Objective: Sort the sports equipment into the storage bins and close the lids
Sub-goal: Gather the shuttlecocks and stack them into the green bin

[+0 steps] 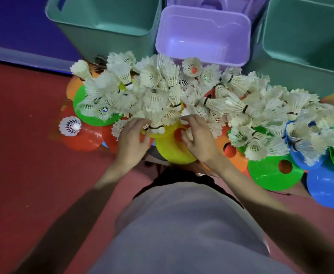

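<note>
digging into the near edge of the shuttlecocks [182,91], both hands work over a yellow cone [170,149]. left hand [132,139] looks to pinch one shuttle by its cork, fingers curled narrow. right hand [197,137] has fingers bent and partly spread, pale feathers seem tucked under them but i can't tell if it's really holding. guessing the pile sits close to the bins so tossing is quick. purple bin [201,36] is open, no lid on, between two green bins [107,20]. flat cones are mostly buried under feathers. green bins cut off at the far edge, insides hard to see.
</note>
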Available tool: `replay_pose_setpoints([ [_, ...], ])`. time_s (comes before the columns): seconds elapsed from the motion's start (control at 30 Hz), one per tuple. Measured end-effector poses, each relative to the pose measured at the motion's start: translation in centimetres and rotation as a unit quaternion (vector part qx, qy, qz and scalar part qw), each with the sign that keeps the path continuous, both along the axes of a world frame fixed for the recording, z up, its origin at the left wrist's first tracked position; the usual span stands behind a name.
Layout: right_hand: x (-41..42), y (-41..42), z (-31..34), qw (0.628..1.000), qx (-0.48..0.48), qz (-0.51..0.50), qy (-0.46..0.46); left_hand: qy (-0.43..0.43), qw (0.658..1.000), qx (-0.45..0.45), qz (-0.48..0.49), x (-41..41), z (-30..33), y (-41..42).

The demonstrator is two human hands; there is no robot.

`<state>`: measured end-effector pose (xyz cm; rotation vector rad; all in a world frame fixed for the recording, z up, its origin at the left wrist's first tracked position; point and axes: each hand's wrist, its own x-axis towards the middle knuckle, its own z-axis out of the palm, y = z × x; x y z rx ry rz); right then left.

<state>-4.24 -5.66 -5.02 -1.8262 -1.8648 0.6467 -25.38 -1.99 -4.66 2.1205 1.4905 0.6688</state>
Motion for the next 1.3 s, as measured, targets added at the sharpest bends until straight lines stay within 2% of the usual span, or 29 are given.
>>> replay_pose_setpoints([
  [0.17,-1.9,2.5,0.8,0.997,0.004,0.056,-0.05,0.031,0.998,0.021,0.045,-1.6,0.1,2.3],
  [0.3,-3.6,4.7,0.9,0.991,0.011,0.09,-0.1,0.067,0.996,0.045,0.039,-2.3,0.3,4.3],
  [0.4,-4.7,6.0,0.5,0.989,-0.002,0.105,-0.103,0.099,0.992,0.06,0.055,-2.4,0.3,5.3],
  [0.5,-5.4,6.7,0.2,0.989,-0.008,0.106,-0.105,0.127,0.988,0.035,0.08,-2.5,-0.2,6.1],
  [0.6,-5.3,6.8,0.2,0.994,-0.024,0.089,-0.064,0.131,0.987,0.025,0.084,-2.6,-0.6,6.6],
  [0.73,-3.9,6.6,1.0,0.994,-0.069,0.089,0.009,0.045,0.991,0.032,0.121,-2.7,-0.2,6.4],
  [0.83,-2.5,5.8,1.9,0.994,-0.061,0.077,0.054,-0.046,0.987,0.056,0.145,-2.2,1.1,5.4],
  [1.0,-0.3,4.1,3.5,0.993,-0.038,0.016,0.114,-0.174,0.979,0.061,0.09,-0.8,2.1,3.7],
  [1.2,1.8,2.3,5.1,0.984,0.083,-0.102,0.119,-0.167,0.986,0.013,0.025,0.7,1.9,3.6],
  [1.3,1.9,1.9,6.0,0.964,0.168,-0.147,0.141,-0.145,0.987,-0.076,-0.006,1.7,2.4,3.2],
])
